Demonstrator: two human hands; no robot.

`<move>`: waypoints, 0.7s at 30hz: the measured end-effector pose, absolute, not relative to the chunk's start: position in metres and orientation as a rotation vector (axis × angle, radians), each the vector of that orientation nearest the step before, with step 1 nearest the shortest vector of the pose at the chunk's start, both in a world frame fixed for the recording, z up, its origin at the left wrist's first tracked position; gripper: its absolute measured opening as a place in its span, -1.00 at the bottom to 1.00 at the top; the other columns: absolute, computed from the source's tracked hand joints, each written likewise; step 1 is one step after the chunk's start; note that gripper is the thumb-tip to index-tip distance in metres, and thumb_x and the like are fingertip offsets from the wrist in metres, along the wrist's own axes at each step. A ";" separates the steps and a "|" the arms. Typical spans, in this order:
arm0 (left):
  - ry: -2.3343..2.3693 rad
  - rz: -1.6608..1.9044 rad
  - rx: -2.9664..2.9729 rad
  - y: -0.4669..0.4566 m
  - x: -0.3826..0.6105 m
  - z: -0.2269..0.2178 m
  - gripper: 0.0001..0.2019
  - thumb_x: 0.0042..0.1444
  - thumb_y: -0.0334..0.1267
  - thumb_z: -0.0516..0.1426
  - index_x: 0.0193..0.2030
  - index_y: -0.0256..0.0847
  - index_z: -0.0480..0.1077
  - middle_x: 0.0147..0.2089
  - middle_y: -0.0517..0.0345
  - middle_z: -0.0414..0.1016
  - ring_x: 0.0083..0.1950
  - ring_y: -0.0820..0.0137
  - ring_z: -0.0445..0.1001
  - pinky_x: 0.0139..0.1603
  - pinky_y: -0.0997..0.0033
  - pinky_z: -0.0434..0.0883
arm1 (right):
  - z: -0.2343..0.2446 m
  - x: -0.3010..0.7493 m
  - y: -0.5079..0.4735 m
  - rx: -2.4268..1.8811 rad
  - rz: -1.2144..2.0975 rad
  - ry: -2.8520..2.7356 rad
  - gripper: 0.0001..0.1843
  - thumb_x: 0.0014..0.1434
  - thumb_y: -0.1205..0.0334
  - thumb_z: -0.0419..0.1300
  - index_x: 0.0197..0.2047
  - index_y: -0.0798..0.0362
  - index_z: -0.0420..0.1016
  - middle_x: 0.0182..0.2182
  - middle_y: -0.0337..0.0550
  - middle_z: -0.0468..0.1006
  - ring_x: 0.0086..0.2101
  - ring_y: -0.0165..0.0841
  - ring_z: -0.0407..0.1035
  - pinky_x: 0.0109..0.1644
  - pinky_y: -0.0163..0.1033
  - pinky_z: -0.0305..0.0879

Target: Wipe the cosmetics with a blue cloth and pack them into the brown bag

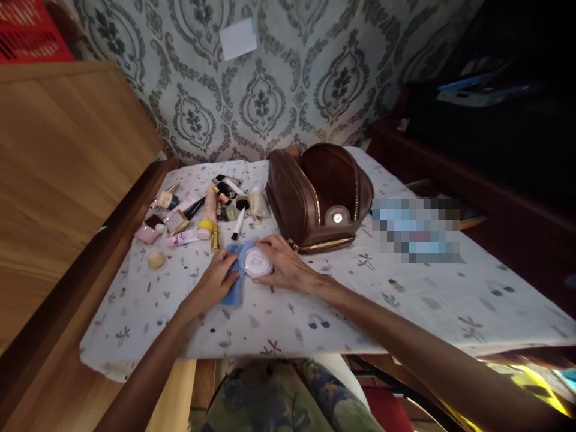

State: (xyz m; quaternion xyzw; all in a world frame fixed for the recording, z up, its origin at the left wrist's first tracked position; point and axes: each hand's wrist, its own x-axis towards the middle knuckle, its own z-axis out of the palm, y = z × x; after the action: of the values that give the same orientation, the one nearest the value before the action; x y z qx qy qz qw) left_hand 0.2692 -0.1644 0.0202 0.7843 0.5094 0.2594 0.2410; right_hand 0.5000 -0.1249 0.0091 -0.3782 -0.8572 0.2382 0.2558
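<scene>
My right hand grips a round white cosmetic jar by its side, its flat top facing up. A blue cloth is bunched in my left hand and pressed against the jar's left side. Just beyond the hands stands a brown toiletry bag, unzipped and gaping. Left of the bag lies a loose spread of cosmetics, including a peach tube with a yellow cap, a gold lipstick tube, a white-handled brush and a cream tube.
A patterned white cloth covers the table. One small yellowish round pot sits apart at the left. Wooden furniture borders the left side, and a papered wall the back. A blurred-out item lies at the right.
</scene>
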 end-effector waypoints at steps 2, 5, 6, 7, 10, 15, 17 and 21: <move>1.395 0.754 2.112 -0.164 0.271 0.022 -0.83 0.21 -0.24 0.11 -0.12 -0.19 0.46 -0.07 -0.02 0.39 0.05 0.14 0.37 0.17 0.08 0.35 | 0.016 0.497 -0.125 -1.036 0.642 -2.369 -0.31 0.01 0.08 0.44 0.19 0.08 0.44 -0.02 0.06 0.37 0.03 -0.03 0.26 0.19 0.11 0.30; 1.405 0.845 2.022 -0.166 0.271 0.024 -0.86 0.22 -0.21 0.11 -0.16 -0.18 0.44 0.00 -0.02 0.44 0.11 0.15 0.37 0.21 0.11 0.32 | 0.020 0.494 -0.127 -1.066 0.706 -2.315 -0.43 0.04 0.06 0.42 0.10 0.05 0.52 -0.10 0.00 0.41 -0.02 -0.06 0.31 0.14 0.10 0.32; 1.411 0.864 1.985 -0.167 0.271 0.025 -0.84 0.24 -0.19 0.10 -0.14 -0.19 0.43 -0.03 0.01 0.46 0.06 0.18 0.40 0.16 0.15 0.35 | 0.020 0.493 -0.127 -1.075 0.773 -2.249 -0.41 0.04 0.03 0.42 0.12 0.04 0.51 -0.11 -0.02 0.43 -0.04 -0.08 0.34 0.12 0.09 0.34; 1.419 0.884 1.944 -0.169 0.270 0.026 -0.82 0.27 -0.17 0.07 -0.12 -0.19 0.42 -0.09 0.05 0.47 -0.02 0.22 0.43 0.08 0.21 0.39 | 0.018 0.492 -0.128 -1.076 0.874 -2.158 -0.38 0.06 0.00 0.40 0.16 0.04 0.47 -0.11 -0.03 0.45 -0.07 -0.12 0.37 0.09 0.06 0.36; 1.442 0.954 1.845 -0.172 0.271 0.031 -0.75 0.33 -0.11 0.00 -0.07 -0.21 0.39 -0.25 0.15 0.44 -0.24 0.33 0.40 -0.19 0.38 0.40 | 0.010 0.489 -0.131 -0.971 1.262 -1.864 -0.35 0.21 -0.07 0.26 0.28 0.02 0.32 -0.06 -0.05 0.52 -0.12 -0.24 0.46 0.01 -0.04 0.44; 1.450 1.022 1.824 -0.169 0.280 0.041 -0.75 0.31 -0.13 0.02 -0.09 -0.22 0.41 -0.30 0.20 0.41 -0.28 0.39 0.35 -0.23 0.46 0.33 | -0.001 0.488 -0.134 -0.869 1.173 -1.881 -0.50 0.30 -0.08 0.17 0.19 0.01 0.44 0.00 0.00 0.58 0.00 -0.16 0.48 0.12 0.01 0.41; 1.442 1.020 1.841 -0.167 0.284 0.046 -0.78 0.30 -0.16 0.03 -0.12 -0.22 0.43 -0.30 0.20 0.41 -0.28 0.39 0.35 -0.21 0.45 0.33 | -0.002 0.489 -0.135 -0.881 1.085 -1.904 -0.50 0.29 -0.08 0.18 0.17 0.03 0.47 0.00 0.01 0.59 -0.03 -0.14 0.50 0.08 0.00 0.44; 1.392 0.993 1.993 -0.164 0.290 0.053 -0.81 0.29 -0.26 0.01 -0.17 -0.22 0.44 -0.26 0.13 0.44 -0.23 0.35 0.40 -0.12 0.39 0.35 | -0.002 0.491 -0.136 -0.781 1.205 -1.858 -0.48 0.30 -0.08 0.18 0.21 0.04 0.42 0.02 -0.01 0.59 -0.01 -0.16 0.50 0.06 -0.05 0.46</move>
State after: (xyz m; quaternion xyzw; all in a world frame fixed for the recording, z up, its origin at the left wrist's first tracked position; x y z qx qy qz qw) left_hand 0.2905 -0.1635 0.0527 0.7339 0.5126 0.3657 0.2547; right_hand 0.4909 -0.1356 -0.0022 -0.3067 -0.7297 0.4735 0.3864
